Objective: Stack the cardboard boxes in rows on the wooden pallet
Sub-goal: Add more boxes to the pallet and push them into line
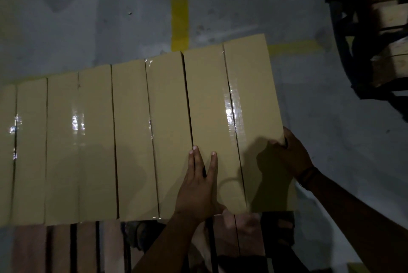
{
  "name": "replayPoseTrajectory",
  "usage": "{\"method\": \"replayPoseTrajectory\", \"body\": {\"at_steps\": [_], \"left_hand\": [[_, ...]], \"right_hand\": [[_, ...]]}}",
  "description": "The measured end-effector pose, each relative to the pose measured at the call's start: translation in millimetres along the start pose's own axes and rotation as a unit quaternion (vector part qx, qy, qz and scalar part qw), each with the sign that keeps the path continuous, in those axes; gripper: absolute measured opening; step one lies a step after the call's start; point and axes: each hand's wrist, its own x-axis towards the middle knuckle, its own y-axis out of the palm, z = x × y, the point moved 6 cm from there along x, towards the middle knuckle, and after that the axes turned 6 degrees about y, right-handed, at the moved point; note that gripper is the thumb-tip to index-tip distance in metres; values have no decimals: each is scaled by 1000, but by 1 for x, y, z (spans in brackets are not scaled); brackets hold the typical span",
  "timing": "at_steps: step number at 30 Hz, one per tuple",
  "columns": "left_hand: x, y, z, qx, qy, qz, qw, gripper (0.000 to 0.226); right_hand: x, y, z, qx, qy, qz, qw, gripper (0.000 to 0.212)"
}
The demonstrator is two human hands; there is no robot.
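The row of cardboard boxes [132, 140] lies side by side on the wooden pallet [88, 248]. The left hand [198, 186] rests flat on the box tops near the right end, fingers straight. The right hand [291, 153] grips the end box [258, 96] at its outer edge, fingers curled. The frame cuts off the row's left end.

Your left hand [198, 186] lies flat, fingers straight, on top of the row of cardboard boxes [95, 140] set side by side on the wooden pallet [88, 248]. Your right hand [291, 155] grips the right edge of the end box [258, 100]. Yellow lines [180, 3] mark the grey floor [88, 19].
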Motion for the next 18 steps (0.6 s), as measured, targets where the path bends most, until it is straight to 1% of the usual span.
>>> {"method": "replayPoseTrajectory", "body": {"at_steps": [4,8,13,18], "left_hand": [[0,-1,0,6,2,5,1000,148],[-1,-2,-1,4,-1,8,1000,149],[-1,-3,-2,16,-6,16,1000,150],[0,-3,-2,12,-13,24,1000,151]], "right_hand": [[2,1,-1,-1,-11,-5,1000,58],[-1,2,-2,19,-17,12,1000,54],[1,3,-3,11,-23,6,1000,70],[5,5,-12,16,9,28,999,69]]}}
